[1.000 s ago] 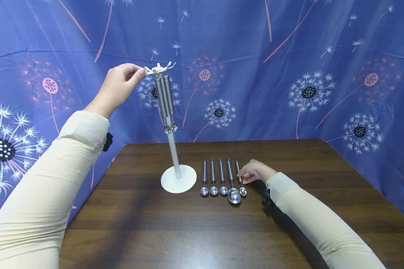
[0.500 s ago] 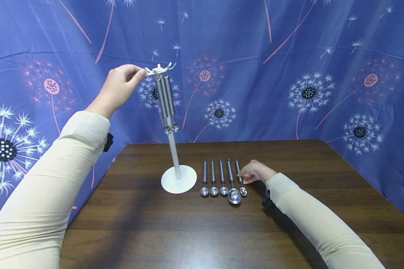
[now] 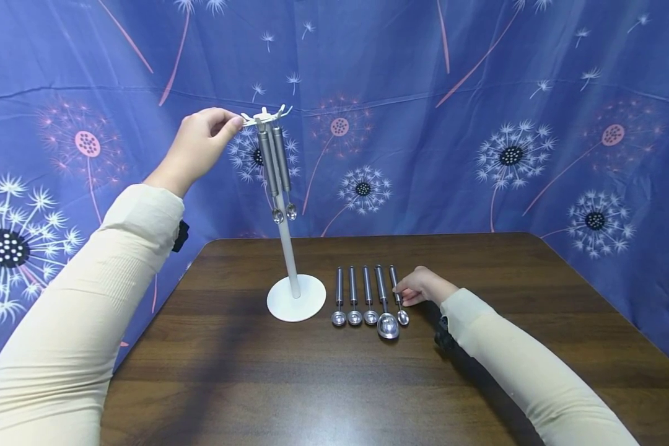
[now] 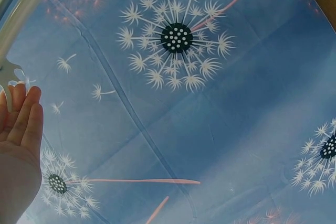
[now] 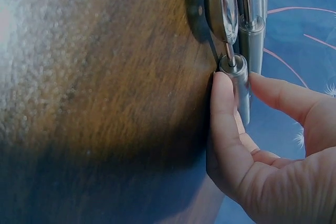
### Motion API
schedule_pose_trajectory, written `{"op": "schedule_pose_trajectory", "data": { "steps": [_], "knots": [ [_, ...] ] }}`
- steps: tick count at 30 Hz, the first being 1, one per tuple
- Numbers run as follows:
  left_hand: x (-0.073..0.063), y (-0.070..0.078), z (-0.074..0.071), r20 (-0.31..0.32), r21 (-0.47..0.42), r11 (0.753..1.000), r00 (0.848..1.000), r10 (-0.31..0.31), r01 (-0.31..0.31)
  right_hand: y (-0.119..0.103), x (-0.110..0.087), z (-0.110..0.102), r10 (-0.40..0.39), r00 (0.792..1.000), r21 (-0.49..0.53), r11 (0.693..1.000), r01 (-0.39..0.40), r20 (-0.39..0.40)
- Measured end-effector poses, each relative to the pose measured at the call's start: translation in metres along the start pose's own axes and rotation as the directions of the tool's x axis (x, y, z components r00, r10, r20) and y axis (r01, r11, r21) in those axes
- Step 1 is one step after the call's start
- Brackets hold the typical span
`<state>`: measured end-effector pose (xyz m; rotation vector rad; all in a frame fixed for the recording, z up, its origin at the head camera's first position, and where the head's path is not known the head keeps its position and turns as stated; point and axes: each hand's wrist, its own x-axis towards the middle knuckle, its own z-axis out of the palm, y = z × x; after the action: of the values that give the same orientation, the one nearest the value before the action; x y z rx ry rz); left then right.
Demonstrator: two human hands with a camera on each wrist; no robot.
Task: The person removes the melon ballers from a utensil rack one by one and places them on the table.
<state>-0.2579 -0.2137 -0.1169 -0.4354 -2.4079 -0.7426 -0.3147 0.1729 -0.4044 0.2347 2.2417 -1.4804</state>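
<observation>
My left hand (image 3: 201, 145) pinches the edge of the white hook top (image 3: 264, 116) of an upright stand. Two metal utensils with thick cylindrical handles, one a hanging spoon (image 3: 281, 160), dangle from its hooks with their small bowls down. On the table, my right hand (image 3: 424, 286) pinches the handle of the rightmost small metal spoon (image 3: 403, 318) between thumb and fingers. That spoon's round bowl (image 5: 223, 9) shows close up in the right wrist view. Just left of it lies a larger spoon (image 3: 387, 325) with a deeper bowl. The left wrist view catches only part of the left hand (image 4: 21, 129).
Several more small spoons (image 3: 354, 318) lie in a row between the larger spoon and the stand's round white base (image 3: 281, 303). The brown wooden table (image 3: 312, 384) ends at the back against a blue curtain (image 3: 412, 167) printed with dandelions.
Both hands keep their places and their holds. The head view shifts very slightly; nothing else visibly moves.
</observation>
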Motion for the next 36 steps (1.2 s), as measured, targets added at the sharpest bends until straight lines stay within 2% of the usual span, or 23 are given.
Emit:
{"op": "schedule_pose_trajectory", "data": {
  "steps": [16, 26, 36],
  "knots": [
    [-0.001, 0.0, 0.0, -0.008, 0.004, 1.0, 1.0, 0.008, -0.008, -0.001, 0.0, -0.002, -0.003, 1.0, 0.044, 0.999, 0.004, -0.004],
    [0.0, 0.0, -0.001, -0.011, 0.003, 1.0, 1.0, 0.015, -0.015, -0.018, -0.006, -0.01, -0.059, 0.998, 0.093, 0.994, 0.058, 0.001],
    [-0.001, 0.001, -0.001, -0.006, 0.0, 1.0, 1.0, 0.004, -0.004, -0.037, -0.008, -0.006, -0.092, 0.995, 0.208, 0.975, 0.083, 0.035]
  ]
}}
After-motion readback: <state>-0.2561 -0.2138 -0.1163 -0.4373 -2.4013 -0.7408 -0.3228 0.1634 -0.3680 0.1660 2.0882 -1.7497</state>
